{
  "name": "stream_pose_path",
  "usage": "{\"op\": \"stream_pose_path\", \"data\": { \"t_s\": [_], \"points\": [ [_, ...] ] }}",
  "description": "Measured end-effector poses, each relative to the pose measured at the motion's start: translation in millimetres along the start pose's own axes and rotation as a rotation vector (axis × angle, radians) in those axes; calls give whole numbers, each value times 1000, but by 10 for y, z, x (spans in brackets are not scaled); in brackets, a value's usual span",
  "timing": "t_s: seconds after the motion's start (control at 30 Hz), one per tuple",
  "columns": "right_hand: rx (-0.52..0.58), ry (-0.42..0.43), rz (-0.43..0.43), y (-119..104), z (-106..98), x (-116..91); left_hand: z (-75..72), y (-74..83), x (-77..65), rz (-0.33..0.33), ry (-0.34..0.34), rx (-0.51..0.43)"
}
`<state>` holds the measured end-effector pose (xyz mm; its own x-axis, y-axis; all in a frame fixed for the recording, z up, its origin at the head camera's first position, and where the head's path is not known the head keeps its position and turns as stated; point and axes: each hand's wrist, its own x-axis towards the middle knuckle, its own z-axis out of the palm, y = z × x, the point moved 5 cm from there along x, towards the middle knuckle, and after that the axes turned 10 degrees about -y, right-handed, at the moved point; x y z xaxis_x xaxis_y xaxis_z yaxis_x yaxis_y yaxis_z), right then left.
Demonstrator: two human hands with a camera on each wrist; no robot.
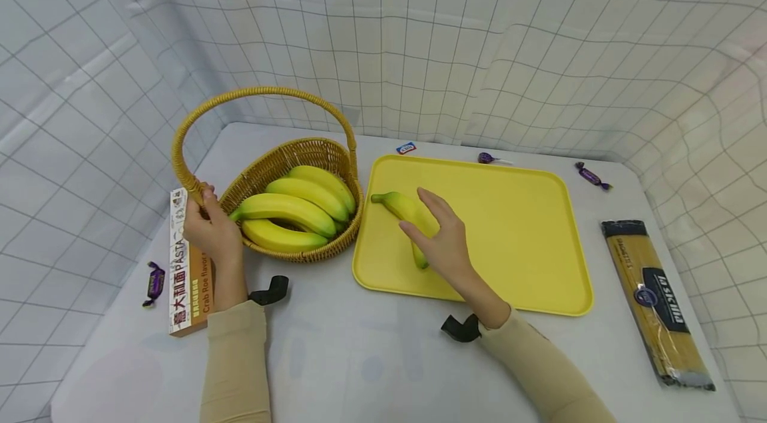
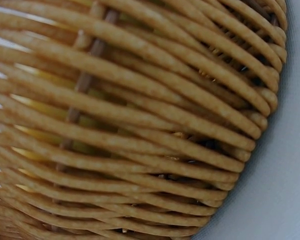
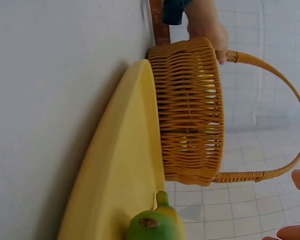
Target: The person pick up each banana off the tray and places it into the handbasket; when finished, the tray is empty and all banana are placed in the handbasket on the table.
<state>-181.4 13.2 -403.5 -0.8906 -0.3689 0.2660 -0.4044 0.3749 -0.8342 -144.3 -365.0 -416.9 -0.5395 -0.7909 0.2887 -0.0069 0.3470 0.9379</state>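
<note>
My left hand (image 1: 216,230) grips the handle of a wicker basket (image 1: 326,251) near its left base. Several bananas (image 1: 287,210) lie inside the basket. In the left wrist view the woven basket side (image 2: 140,120) fills most of the picture. On a yellow tray (image 1: 515,230) to the right lies a single banana (image 1: 403,205), partly hidden by my right hand (image 1: 443,240). That hand hovers above the banana with thumb and fingers spread apart, holding nothing. The right wrist view shows the banana's end (image 3: 157,225) on the tray and fingertips (image 3: 292,232) at the edge, apart from it.
A pasta box (image 1: 192,263) stands beside the left forearm, with a purple candy (image 1: 154,283) left of it. Behind the tray are a small wrapped sweet (image 1: 405,148) and a lollipop (image 1: 487,158). At right lie another candy (image 1: 592,176) and a spaghetti pack (image 1: 656,303).
</note>
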Motion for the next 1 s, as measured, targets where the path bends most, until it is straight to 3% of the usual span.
{"op": "stream_pose_path", "data": {
  "t_s": [0.4,0.63,1.0],
  "points": [
    [-40,-8,116,347,-32,-84,-5,10,-7,-9,-5,-10],
    [-22,-71,212,482,39,-86,-6,7,-13,-1,-5,6],
    [-42,-128,289,653,155,-82,-2,4,-15,-17,-14,-10]
  ]
}}
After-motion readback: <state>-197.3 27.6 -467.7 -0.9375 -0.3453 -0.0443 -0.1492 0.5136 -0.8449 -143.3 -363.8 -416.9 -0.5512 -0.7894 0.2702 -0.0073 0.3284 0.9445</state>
